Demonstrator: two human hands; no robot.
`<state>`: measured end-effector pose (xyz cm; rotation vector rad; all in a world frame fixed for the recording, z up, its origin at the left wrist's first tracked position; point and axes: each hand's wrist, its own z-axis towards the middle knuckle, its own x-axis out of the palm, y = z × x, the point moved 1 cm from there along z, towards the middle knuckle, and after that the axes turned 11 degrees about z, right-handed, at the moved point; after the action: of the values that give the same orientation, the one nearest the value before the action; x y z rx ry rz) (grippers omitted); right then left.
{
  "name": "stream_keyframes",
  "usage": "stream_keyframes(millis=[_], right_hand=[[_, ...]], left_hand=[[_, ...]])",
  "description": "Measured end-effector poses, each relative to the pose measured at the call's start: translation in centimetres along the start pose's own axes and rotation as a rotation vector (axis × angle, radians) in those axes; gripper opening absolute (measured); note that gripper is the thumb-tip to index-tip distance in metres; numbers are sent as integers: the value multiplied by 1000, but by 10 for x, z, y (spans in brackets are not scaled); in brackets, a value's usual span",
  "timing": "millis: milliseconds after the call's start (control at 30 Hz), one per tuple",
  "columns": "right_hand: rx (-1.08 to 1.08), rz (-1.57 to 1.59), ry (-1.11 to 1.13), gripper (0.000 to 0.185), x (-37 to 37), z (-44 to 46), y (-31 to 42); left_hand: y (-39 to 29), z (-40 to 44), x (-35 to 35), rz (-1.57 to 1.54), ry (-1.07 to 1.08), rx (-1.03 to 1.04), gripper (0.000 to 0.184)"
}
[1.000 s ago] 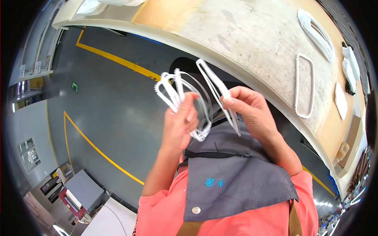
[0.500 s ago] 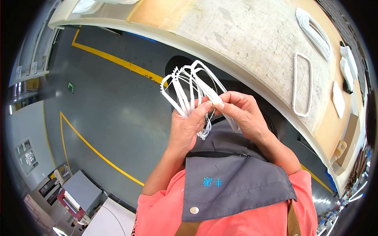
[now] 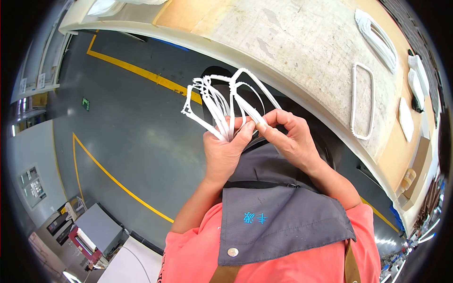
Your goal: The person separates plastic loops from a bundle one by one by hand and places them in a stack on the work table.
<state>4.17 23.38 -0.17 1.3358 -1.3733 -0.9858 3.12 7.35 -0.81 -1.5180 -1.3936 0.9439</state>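
My left hand point(image 3: 223, 152) is closed around a bunch of thin white strip frames point(image 3: 213, 106), long loops with notched, toothed corners that fan out up and to the left. My right hand point(image 3: 293, 140) pinches another white strip loop point(image 3: 247, 108) between thumb and forefinger, right beside my left thumb. The two hands almost touch in front of my waist, off the table's edge. Fingers cover the lower parts of the loops, and the dark apron point(image 3: 283, 214) lies behind them.
The worktable point(image 3: 292, 52) curves along the top and right. On it lie a single white rectangular loop point(image 3: 354, 101), a stack of similar loops point(image 3: 376, 41), white oval pieces point(image 3: 406, 119) and a cardboard box point(image 3: 417, 172). Yellow lines point(image 3: 127, 67) mark the grey floor.
The loops in my left hand have spread further to the left and shifted in shape. The loop at my right hand stands a little higher. Both hands have barely moved.
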Motion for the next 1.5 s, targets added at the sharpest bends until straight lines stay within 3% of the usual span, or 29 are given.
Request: stream_keyframes(millis=[133, 233, 333, 467, 633, 733, 767, 900, 1000, 1033, 1133, 1233, 1333, 1367, 1500], right_hand=[[-122, -177, -31, 13, 1, -1, 3], [-376, -318, -172, 12, -1, -2, 0], [-145, -130, -236, 12, -13, -4, 12], [153, 379, -120, 16, -8, -1, 5], [173, 357, -14, 19, -5, -1, -3], [160, 322, 35, 19, -1, -2, -10], [155, 326, 47, 19, 1, -2, -12], [163, 492, 0, 17, 0, -1, -11], [206, 867, -29, 14, -4, 6, -10], [168, 959, -66, 14, -12, 8, -8], [1, 1388, -183, 18, -64, 10, 10], [-274, 1309, -180, 19, -134, -2, 34], [-425, 1294, -154, 20, -131, -13, 60], [-408, 1254, -84, 21, -137, -15, 57], [-299, 749, -382, 23, -98, -13, 57]], left_hand=[[0, -1, 0, 46, -15, 28, 17], [-7, 2, 4, 169, -160, -64, 14], [8, 16, -16, -76, -206, -119, 14], [6, 13, -5, -196, -38, -192, 18], [5, 11, -3, -206, 98, -159, 12], [1, 10, 9, -233, 22, -177, 11], [4, 10, 4, -202, 112, -150, 15], [13, 16, 7, -92, 52, -7, 26], [6, 16, 5, -654, 129, -269, 24], [9, 19, -6, -871, 259, -325, 23], [16, 37, -56, -1007, 194, -208, 22], [11, 38, -110, -760, -50, -151, 21], [-6, 30, -121, -459, -266, -136, 20], [-10, 28, -121, -388, -314, -127, 21], [-15, 26, -111, -17, -406, -15, 28]])
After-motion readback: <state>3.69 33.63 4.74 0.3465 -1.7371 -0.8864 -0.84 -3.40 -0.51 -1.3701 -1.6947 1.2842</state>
